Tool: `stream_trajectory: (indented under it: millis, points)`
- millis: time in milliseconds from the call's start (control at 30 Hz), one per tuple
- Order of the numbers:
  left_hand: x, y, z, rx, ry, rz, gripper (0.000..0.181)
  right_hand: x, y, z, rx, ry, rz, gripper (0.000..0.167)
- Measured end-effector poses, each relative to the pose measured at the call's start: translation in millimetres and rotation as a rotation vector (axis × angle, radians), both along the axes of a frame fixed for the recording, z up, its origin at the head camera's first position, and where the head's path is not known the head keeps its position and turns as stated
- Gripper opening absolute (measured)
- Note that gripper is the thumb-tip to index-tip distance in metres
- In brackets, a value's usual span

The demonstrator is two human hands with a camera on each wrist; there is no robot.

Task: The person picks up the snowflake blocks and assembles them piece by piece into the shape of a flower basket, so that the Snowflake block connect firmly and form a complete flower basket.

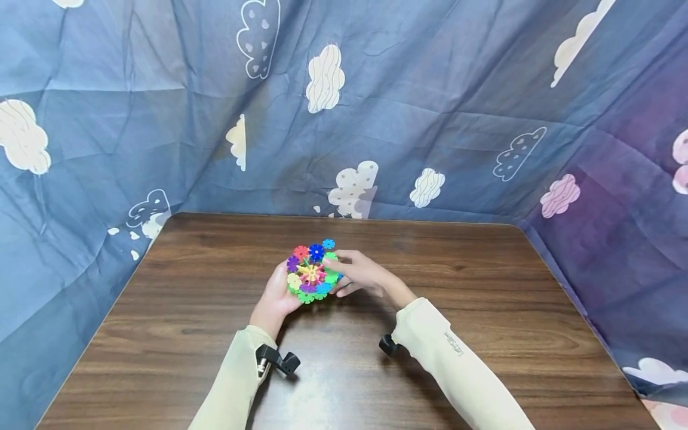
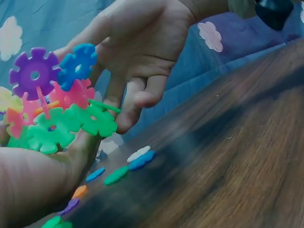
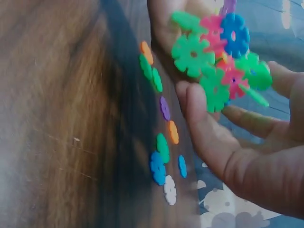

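- Holding flower toy [image 1: 312,273] up above table [image 1: 473,286], near middle, between left hand [image 1: 275,294] and right hand [image 1: 364,273].
- Looks light, built of thin plastic flower pieces in red, blue, green, purple and yellow.
- Seems stiff piece by piece, but likely loose as a whole, being joined only at notched edges.
- Likely smooth and a little slippery on the flat faces; probably not brittle, yet easy to pull apart.
- Best taken by the inner cluster or from beneath, rather than by an outlying tip such as the light blue piece [image 1: 329,243].
- Cradling from below and the side with left hand, palm turned upward, curved round the green lower pieces; cannot tell every finger's place behind the toy.
- Gripping the opposite side with right hand, thumb to one side and fingers curved to the other; cannot tell exactly which piece lies pinched.
- Reaching forward from the near edge with both forearms, in pale sleeves [image 1: 464,361], slanting inward to meet at the toy.
- Note also loose pieces [image 3: 163,147] lying flat on the wood.
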State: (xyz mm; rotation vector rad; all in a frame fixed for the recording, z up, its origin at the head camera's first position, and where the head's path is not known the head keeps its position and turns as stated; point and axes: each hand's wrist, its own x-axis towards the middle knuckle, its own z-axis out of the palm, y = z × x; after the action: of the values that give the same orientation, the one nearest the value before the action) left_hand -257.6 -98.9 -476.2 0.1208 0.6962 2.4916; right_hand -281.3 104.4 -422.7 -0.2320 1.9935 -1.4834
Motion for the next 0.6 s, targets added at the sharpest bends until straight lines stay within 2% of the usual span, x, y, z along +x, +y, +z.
stream_trajectory:
  millis: [100, 200, 333, 400, 467, 600]
  points:
    - [-2.3, 10.8, 4.3, -0.077, -0.058, -0.001, 0.047, 2.4, 5.8, -1.6, -0.019, -0.021, -0.037, 0.043]
    - [-4.1, 23.2, 8.9, -0.165, -0.149, 0.019, 0.048, 3.9, 15.7, -2.5, -0.011, -0.036, -0.08, 0.043]
    - [-3.6, 34.7, 13.3, -0.289, -0.225, 0.071, 0.063, 6.9, 31.2, 0.3, 0.016, -0.055, -0.144, 0.062]
    - [-2.6, 38.2, 14.5, -0.342, -0.222, 0.074, 0.072, 8.0, 39.8, 1.0, 0.029, -0.059, -0.169, 0.07]
    - [-1.3, 40.8, 15.7, -0.374, -0.193, 0.051, 0.08, 9.1, 48.8, 0.2, 0.039, -0.06, -0.185, 0.073]
    - [3.3, 45.9, 18.2, -0.46, -0.123, 0.012, 0.076, 13.0, 65.3, -2.6, 0.06, -0.059, -0.207, 0.073]
